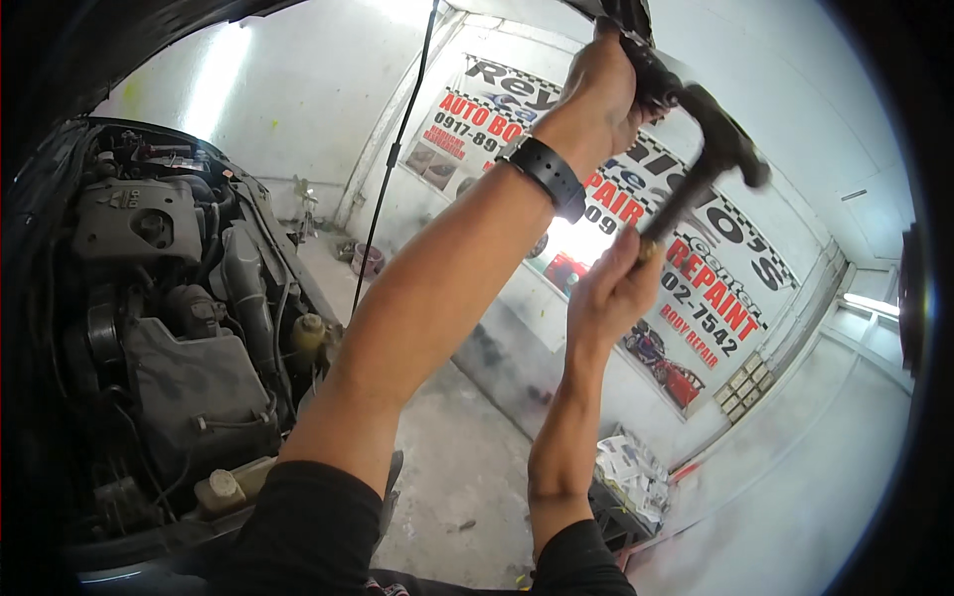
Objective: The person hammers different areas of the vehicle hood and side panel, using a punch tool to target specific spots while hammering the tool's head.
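Whitewashed workshop walls with a large printed banner [636, 248] of red and black lettering and car pictures hung across them; grey concrete floor [457, 477] below, marked with dark stains. Open engine bay [169, 328] of a dark car filling the left side, crowded with grey covers, black hoses and a pale fluid reservoir [308, 333] near its right edge. Thin black prop rod [393, 159] rising from the bay toward the raised hood. Against the wall lower right, a heap of crumpled white paper [631, 477] on a dark crate.

Both arms raised from the lower edge, black sleeves at the bottom. Left hand [596, 94] up at the top, black watch [547, 174] on the wrist, fingers wrapped shut around a dark object [646, 74] pressed against the underside edge of the hood [621, 15]; exact kind of object hard to tell. Right hand [611, 288] lower, fingers closed tight about the lower end of a hammer handle. Hammer [711, 164] tilted upward to the right, blurred, dark head at the top just beside the left hand and the held object, well above the engine bay.
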Demonstrator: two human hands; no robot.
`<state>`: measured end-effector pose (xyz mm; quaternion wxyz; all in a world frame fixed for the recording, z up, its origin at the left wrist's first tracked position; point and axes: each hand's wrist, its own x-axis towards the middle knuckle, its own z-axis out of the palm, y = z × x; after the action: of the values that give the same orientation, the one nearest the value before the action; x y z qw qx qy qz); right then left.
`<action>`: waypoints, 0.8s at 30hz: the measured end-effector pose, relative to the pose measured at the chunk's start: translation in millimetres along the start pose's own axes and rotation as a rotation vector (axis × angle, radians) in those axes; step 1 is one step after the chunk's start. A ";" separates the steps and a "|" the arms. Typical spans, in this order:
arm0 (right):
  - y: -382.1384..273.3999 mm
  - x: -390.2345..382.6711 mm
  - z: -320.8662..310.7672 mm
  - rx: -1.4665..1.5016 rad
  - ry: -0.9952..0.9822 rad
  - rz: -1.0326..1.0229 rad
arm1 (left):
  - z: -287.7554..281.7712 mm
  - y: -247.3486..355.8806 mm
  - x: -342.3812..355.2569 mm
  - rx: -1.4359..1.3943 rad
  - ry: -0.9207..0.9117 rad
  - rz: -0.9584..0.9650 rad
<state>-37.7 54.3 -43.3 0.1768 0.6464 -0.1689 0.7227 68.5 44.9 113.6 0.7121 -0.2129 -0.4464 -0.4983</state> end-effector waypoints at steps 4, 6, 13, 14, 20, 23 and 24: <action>-1.2 -16.5 -2.1 0.293 0.266 -0.035 | 1.2 3.6 -1.3 0.080 0.056 0.021; -1.2 -13.9 -9.2 0.303 0.217 -0.156 | 7.7 1.7 -3.3 0.079 0.055 0.021; -9.6 2.6 -2.6 0.098 0.044 0.005 | 0.2 7.8 -2.5 0.079 0.033 0.000; -5.2 -1.1 -3.6 0.109 0.106 -0.079 | -0.8 7.7 -0.8 0.084 0.055 0.002; -4.8 -20.5 -18.6 0.221 0.145 0.006 | -25.0 54.9 -25.3 -0.130 -0.186 -0.173; 2.7 -32.9 -22.8 0.177 0.111 -0.013 | -24.2 43.6 -24.9 0.021 -0.094 0.067; 5.5 -37.5 -24.4 0.181 0.115 -0.015 | -21.9 43.5 -25.5 -0.161 0.048 -0.087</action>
<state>-57.9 59.6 -83.3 0.1327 0.6183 -0.0878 0.7697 114.3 59.7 87.0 0.6809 -0.2378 -0.3963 -0.5682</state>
